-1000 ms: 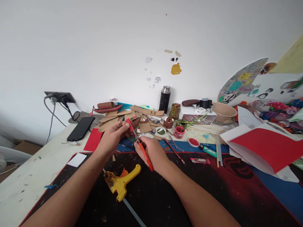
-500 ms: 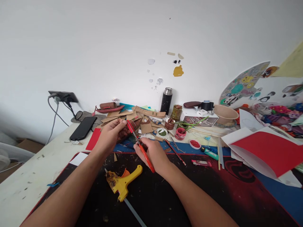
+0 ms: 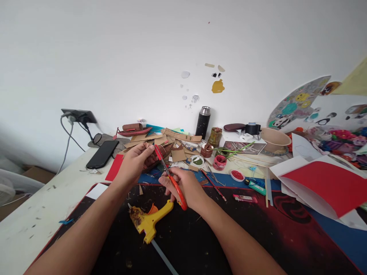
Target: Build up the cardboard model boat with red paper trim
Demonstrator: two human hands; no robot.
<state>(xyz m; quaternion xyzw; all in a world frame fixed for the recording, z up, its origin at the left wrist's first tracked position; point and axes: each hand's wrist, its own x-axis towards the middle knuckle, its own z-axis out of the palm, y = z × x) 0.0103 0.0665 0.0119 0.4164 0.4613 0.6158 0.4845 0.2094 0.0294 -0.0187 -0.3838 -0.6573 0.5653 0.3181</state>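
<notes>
My right hand (image 3: 186, 187) is closed round the orange handles of a pair of scissors (image 3: 178, 191), whose blades point up and to the left. A small red paper strip (image 3: 158, 152) is pinched between the fingertips of my left hand (image 3: 140, 156), and the blade tips lie against its lower end. Whether the blades are parted there is too small to tell. Below both hands, a yellow hot glue gun (image 3: 150, 219) with a glue stick in its back lies on the black mat (image 3: 200, 244). Brown model pieces (image 3: 151, 162) sit partly hidden behind my left hand.
Cardboard scraps (image 3: 178, 155), open paint pots (image 3: 219, 162) and a black flask (image 3: 203, 123) crowd the back. A phone (image 3: 102, 154) and red paper (image 3: 114, 167) lie left. A pencil (image 3: 213, 185), lighter (image 3: 245, 198) and large red sheet (image 3: 327, 183) are right.
The right thumb and fingers have shifted on the scissor handles, and the fingers now show below them. The left hand keeps its pinch on the red strip. The whole view has shifted slightly.
</notes>
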